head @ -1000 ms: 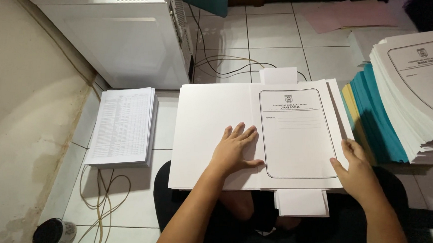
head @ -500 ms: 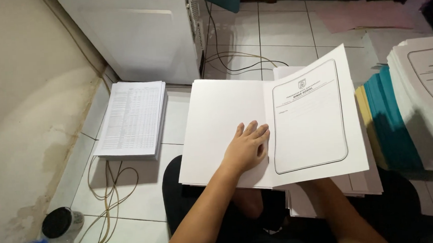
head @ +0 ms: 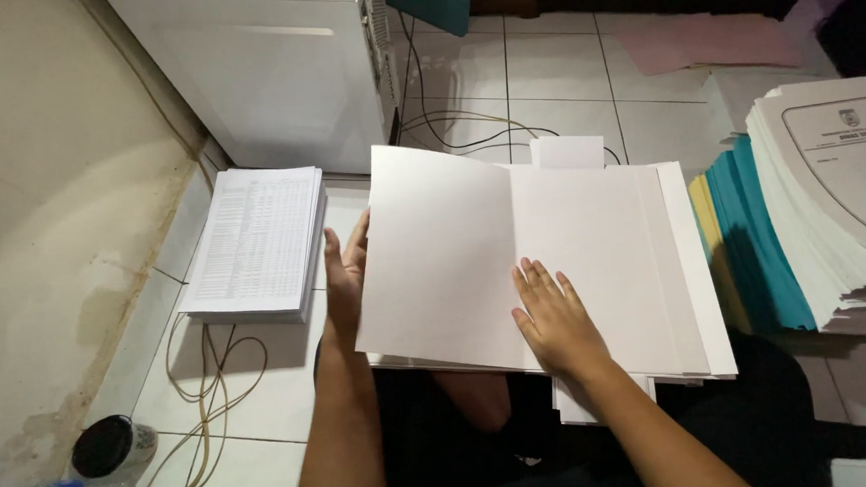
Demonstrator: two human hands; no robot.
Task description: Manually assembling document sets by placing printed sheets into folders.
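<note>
We see a white paper folder [head: 514, 259] lying open across the lap, over the tiled floor, its blank inner faces turned up. Its left leaf is lifted and tilts up from the centre crease, while the right leaf lies flat on a few more white sheets whose edges show stepped along the right side. The left hand [head: 347, 275] holds the outer edge of the raised leaf; the right hand [head: 556, 316] presses flat on the right leaf near the crease.
</note>
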